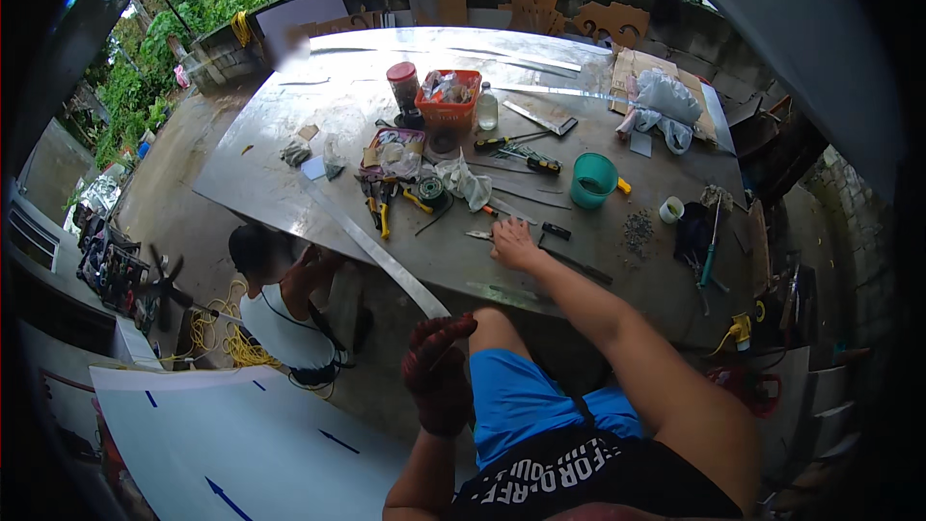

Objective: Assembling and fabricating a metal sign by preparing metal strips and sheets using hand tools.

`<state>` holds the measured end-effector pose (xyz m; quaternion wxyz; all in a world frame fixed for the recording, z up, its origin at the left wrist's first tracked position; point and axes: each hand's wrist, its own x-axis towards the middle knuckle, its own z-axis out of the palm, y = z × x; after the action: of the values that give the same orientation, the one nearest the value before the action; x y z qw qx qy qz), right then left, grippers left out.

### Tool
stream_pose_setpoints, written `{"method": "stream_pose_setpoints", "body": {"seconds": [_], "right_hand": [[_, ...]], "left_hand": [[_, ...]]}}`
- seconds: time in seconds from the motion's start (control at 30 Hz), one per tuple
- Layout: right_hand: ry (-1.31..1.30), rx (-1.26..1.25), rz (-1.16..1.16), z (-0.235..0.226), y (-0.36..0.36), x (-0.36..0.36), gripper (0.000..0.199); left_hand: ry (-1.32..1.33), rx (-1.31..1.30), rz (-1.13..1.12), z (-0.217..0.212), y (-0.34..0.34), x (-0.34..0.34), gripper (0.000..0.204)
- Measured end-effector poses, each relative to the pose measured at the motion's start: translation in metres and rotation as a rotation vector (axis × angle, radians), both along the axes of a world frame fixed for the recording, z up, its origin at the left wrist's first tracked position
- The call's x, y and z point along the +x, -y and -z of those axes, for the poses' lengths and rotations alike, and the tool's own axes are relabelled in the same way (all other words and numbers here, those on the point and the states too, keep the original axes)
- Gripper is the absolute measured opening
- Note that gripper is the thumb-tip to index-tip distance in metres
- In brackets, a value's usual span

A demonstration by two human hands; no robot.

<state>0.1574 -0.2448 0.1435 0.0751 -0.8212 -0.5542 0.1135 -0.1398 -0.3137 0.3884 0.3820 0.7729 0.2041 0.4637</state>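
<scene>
My left hand [437,381], in a dark red glove, is closed at the near end of a long flat metal strip [371,246]. The strip reaches from there over the table edge, its far end lying on the metal-topped table [260,154]. My bare right hand [513,246] rests on the table with bent fingers over a tool. A pale tip [476,234] pokes out at its left; what the fingers grip is hidden. Close by lie a black handle [557,231] and a dark long tool [588,272]. Yellow-handled snips [385,212] and a wire spool [431,193] lie to the left.
Farther back stand an orange basket [449,114], a red-lidded jar [403,87], a bottle [487,108] and a teal bucket [593,180]. Small rivet-like pieces [637,230] lie to the right. A person [289,309] crouches left of the strip, near a fan [166,287] and yellow cord [231,328].
</scene>
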Motion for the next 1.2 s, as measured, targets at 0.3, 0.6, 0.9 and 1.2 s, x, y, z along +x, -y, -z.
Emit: {"method": "stream_pose_setpoints", "body": {"seconds": [0.3,0.6,0.9,1.2], "right_hand": [[-0.245,0.603,-0.195,-0.195,0.144,-0.049,0.033],[0.157,0.622,-0.583,-0.273,0.191,-0.083,0.052],[0.231,0.632,-0.697,-0.276,0.177,-0.098,0.057],[0.215,0.705,-0.781,-0.272,0.172,-0.100,0.049]], "left_hand": [[0.463,-0.468,0.160,0.051,0.004,-0.021,0.030],[0.184,-0.150,0.213,0.053,-0.002,-0.029,0.036],[0.137,-0.013,0.156,0.046,0.011,-0.039,0.030],[0.173,-0.083,0.173,0.049,0.014,-0.043,0.030]]}}
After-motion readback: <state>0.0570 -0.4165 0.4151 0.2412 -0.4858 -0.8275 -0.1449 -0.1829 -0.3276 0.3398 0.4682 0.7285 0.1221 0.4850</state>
